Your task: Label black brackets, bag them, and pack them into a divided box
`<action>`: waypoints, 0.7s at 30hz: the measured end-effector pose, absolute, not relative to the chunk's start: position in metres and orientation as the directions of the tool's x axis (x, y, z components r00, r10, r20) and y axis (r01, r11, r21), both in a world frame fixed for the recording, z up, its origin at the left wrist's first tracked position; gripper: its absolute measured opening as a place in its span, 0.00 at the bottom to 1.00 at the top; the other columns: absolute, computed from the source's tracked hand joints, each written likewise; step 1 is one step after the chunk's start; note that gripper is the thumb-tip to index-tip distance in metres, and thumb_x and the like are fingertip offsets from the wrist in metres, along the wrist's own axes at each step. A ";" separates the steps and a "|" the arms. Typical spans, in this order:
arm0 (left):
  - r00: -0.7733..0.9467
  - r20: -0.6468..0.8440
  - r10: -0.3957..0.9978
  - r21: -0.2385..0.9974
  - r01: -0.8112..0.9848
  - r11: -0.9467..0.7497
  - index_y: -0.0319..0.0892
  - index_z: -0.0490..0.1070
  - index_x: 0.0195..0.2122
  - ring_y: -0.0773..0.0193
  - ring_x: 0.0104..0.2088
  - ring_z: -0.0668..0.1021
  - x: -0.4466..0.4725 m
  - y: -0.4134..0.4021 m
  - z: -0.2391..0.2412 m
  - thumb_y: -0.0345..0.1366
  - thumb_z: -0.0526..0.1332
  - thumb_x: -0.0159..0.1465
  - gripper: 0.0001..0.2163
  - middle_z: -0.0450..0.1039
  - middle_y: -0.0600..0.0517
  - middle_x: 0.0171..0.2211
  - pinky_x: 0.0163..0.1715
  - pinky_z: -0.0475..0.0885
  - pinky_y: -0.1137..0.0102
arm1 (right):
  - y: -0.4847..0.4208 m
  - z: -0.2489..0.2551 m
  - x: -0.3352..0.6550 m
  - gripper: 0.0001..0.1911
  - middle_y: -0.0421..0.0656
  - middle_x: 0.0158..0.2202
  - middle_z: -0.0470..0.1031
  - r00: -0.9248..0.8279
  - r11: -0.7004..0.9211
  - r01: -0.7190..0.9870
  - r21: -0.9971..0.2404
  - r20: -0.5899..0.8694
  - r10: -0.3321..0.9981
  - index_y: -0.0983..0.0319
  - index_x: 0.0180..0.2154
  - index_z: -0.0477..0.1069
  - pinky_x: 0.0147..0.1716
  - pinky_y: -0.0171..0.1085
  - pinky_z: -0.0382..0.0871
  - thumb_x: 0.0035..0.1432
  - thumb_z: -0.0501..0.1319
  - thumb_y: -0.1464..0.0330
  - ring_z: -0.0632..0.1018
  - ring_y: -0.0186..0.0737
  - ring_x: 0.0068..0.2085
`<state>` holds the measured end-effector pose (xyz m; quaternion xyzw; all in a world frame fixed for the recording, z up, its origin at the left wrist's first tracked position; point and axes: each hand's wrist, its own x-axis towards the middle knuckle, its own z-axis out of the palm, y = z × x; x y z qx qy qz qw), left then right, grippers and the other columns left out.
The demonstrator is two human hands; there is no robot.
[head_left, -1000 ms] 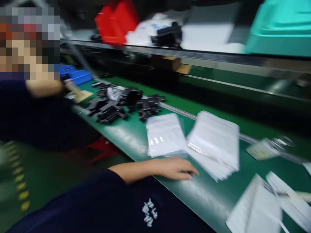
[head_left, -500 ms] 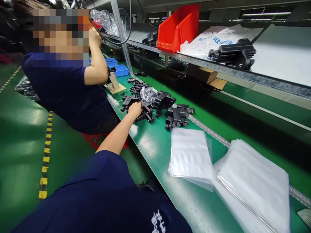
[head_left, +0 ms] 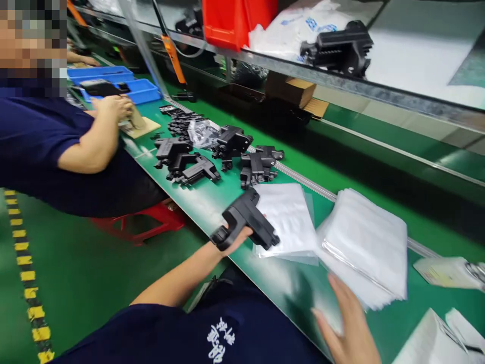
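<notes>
My left hand [head_left: 235, 238] grips a black plastic part [head_left: 246, 223] and holds it just above the front edge of the green bench [head_left: 212, 199], beside a stack of clear plastic bags [head_left: 285, 217]. My right hand [head_left: 346, 323] reaches in from the lower right with its fingers stretched out flat, near the front of a second, thicker stack of bags [head_left: 366, 245]. Several more black parts [head_left: 212, 154] lie in a heap further along the bench.
A co-worker in a dark blue shirt [head_left: 45, 146] sits at the left on a red stool [head_left: 140, 222], hands at a small jig [head_left: 132, 121]. Blue trays [head_left: 125, 86] stand behind. A shelf above carries a red bin [head_left: 235, 20], a white packet and another black part [head_left: 337, 48].
My left hand has taken a black part from the heap and brought it back toward me, next to the bags. My right hand has come into view.
</notes>
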<state>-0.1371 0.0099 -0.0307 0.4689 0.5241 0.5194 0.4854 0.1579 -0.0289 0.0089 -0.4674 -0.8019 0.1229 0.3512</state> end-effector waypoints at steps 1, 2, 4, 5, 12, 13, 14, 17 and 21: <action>0.041 -0.045 0.998 0.990 -0.133 0.050 0.42 0.70 0.53 0.46 0.55 0.75 -0.110 0.008 -0.032 0.64 0.60 0.55 0.34 0.76 0.42 0.50 0.54 0.71 0.51 | -0.033 0.007 0.153 0.38 0.43 0.59 0.70 -0.354 0.533 0.687 -0.493 0.414 0.839 0.38 0.67 0.48 0.39 0.61 0.81 0.58 0.59 0.50 0.77 0.63 0.53; 0.163 -0.060 0.985 0.974 -0.207 0.093 0.43 0.70 0.54 0.47 0.56 0.74 -0.088 0.005 -0.031 0.63 0.61 0.55 0.33 0.76 0.43 0.52 0.56 0.70 0.51 | -0.035 0.006 0.148 0.40 0.47 0.61 0.67 -0.389 0.538 0.702 -0.467 0.381 0.839 0.44 0.69 0.44 0.45 0.63 0.78 0.61 0.59 0.55 0.75 0.63 0.56; 0.362 -0.085 0.928 0.945 -0.267 0.191 0.46 0.70 0.55 0.49 0.57 0.73 -0.060 0.001 -0.024 0.58 0.66 0.54 0.31 0.75 0.46 0.53 0.59 0.66 0.51 | -0.033 0.005 0.145 0.41 0.52 0.60 0.67 -0.388 0.529 0.703 -0.476 0.367 0.845 0.51 0.70 0.40 0.48 0.58 0.77 0.63 0.58 0.59 0.75 0.58 0.57; 0.427 -0.098 0.899 0.942 -0.251 0.222 0.46 0.71 0.54 0.49 0.56 0.74 -0.054 0.001 -0.019 0.55 0.68 0.53 0.31 0.76 0.46 0.51 0.59 0.66 0.52 | -0.032 0.005 0.148 0.40 0.52 0.58 0.69 -0.372 0.522 0.704 -0.482 0.377 0.848 0.53 0.70 0.40 0.47 0.53 0.78 0.64 0.57 0.61 0.76 0.54 0.55; 0.607 -0.190 0.772 0.953 -0.074 0.292 0.39 0.70 0.55 0.44 0.52 0.75 -0.042 0.026 0.001 0.60 0.65 0.54 0.34 0.75 0.42 0.50 0.53 0.68 0.55 | -0.057 0.021 0.207 0.29 0.50 0.44 0.77 -0.443 0.557 0.802 -0.215 0.411 0.797 0.56 0.66 0.55 0.33 0.43 0.75 0.66 0.56 0.65 0.78 0.47 0.37; 0.561 -0.182 0.807 0.972 -0.019 0.233 0.39 0.70 0.54 0.45 0.53 0.73 -0.033 0.027 0.000 0.60 0.63 0.56 0.33 0.74 0.42 0.51 0.54 0.67 0.56 | -0.061 0.023 0.212 0.27 0.51 0.44 0.77 -0.436 0.551 0.804 -0.223 0.409 0.802 0.57 0.64 0.59 0.33 0.43 0.75 0.66 0.57 0.62 0.78 0.47 0.37; 0.508 -0.168 0.845 0.983 0.025 0.180 0.39 0.69 0.53 0.46 0.54 0.72 -0.025 0.026 -0.002 0.60 0.62 0.58 0.32 0.73 0.42 0.52 0.55 0.66 0.57 | -0.064 0.024 0.217 0.27 0.52 0.46 0.76 -0.403 0.532 0.799 -0.279 0.408 0.819 0.58 0.63 0.63 0.35 0.44 0.75 0.65 0.58 0.57 0.77 0.49 0.39; 0.400 -0.082 0.913 0.995 0.080 0.054 0.38 0.67 0.52 0.48 0.52 0.72 -0.007 0.020 -0.008 0.62 0.56 0.62 0.31 0.72 0.42 0.50 0.53 0.66 0.59 | -0.068 0.017 0.230 0.33 0.52 0.44 0.76 -0.080 0.275 0.692 -0.668 0.308 0.948 0.60 0.57 0.69 0.37 0.45 0.74 0.64 0.50 0.44 0.77 0.48 0.41; 0.406 0.097 0.909 0.979 0.125 -0.161 0.39 0.64 0.54 0.53 0.45 0.75 -0.005 0.013 -0.012 0.62 0.61 0.57 0.34 0.73 0.45 0.45 0.45 0.68 0.62 | -0.064 -0.006 0.244 0.28 0.38 0.20 0.66 0.131 -0.202 0.185 -0.962 -0.179 0.975 0.62 0.43 0.75 0.21 0.36 0.66 0.66 0.47 0.47 0.68 0.35 0.20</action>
